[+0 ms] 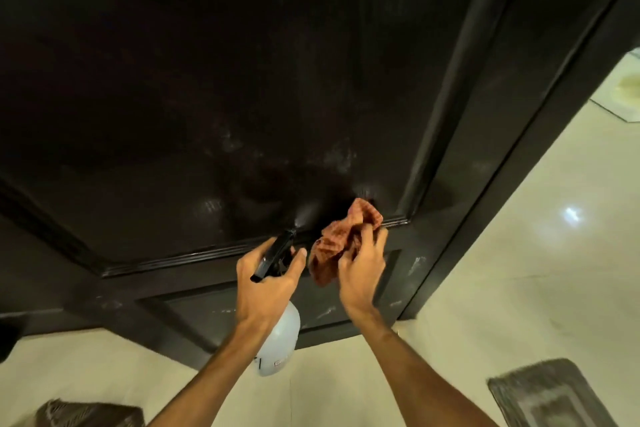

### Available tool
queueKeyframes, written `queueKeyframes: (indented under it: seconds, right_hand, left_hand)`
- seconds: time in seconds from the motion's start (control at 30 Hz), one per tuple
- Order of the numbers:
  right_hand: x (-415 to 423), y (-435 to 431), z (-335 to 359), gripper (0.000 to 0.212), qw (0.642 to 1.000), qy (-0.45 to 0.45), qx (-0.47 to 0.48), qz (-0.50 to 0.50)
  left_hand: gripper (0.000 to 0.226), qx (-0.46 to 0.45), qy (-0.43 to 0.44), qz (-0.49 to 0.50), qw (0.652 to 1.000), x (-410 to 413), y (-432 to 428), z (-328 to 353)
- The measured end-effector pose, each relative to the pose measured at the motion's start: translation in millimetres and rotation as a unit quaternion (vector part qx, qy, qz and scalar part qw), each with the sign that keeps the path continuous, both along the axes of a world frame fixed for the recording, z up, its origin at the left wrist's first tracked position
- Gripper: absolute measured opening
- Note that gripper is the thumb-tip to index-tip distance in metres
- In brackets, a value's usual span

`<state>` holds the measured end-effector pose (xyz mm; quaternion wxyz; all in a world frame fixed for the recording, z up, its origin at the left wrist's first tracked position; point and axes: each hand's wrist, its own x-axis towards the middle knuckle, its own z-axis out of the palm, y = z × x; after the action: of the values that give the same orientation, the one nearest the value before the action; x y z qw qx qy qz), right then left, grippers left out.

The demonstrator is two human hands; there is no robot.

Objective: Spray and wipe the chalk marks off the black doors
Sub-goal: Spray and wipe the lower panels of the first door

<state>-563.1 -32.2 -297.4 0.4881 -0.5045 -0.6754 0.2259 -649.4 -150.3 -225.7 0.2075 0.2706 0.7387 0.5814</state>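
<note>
Chalk marks (341, 154) smear the door (173, 80) above the right grip (362, 267), clamped on the cloth (346, 236), nearer than the left grip (266, 282), curled round the spray bottle (282, 336).

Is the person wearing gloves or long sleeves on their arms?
No gloves. The left hand and right hand are both bare, and so are both forearms as far as the picture shows: no sleeves, no watch, no bracelet. I can't spot any rings.
</note>
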Motion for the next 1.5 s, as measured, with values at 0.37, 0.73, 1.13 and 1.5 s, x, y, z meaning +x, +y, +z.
queueKeyframes:
  seconds: [0.37, 0.73, 1.13, 1.5]
  right_hand:
    - [34, 50, 36, 0.038, 0.975, 0.16, -0.067, -0.136]
    - [-25, 22, 104, 0.012, 0.952, 0.032, 0.285, 0.104]
    - [-73, -13, 182, 0.044, 0.953, 0.187, 0.235, 0.04]
    - [-77, -5, 259, 0.023, 0.932, 0.177, 0.317, -0.006]
  left_hand:
    - [0.021, 0.022, 0.06, -0.055, 0.996, 31, 41, 15]
    - [0.018, 0.072, 0.057, 0.018, 0.996, -10, -2, 61]
    - [0.037, 0.094, 0.062, 0.073, 0.991, -63, -48, 99]
    - [0.013, 0.139, 0.086, 0.04, 0.986, -81, -60, 139]
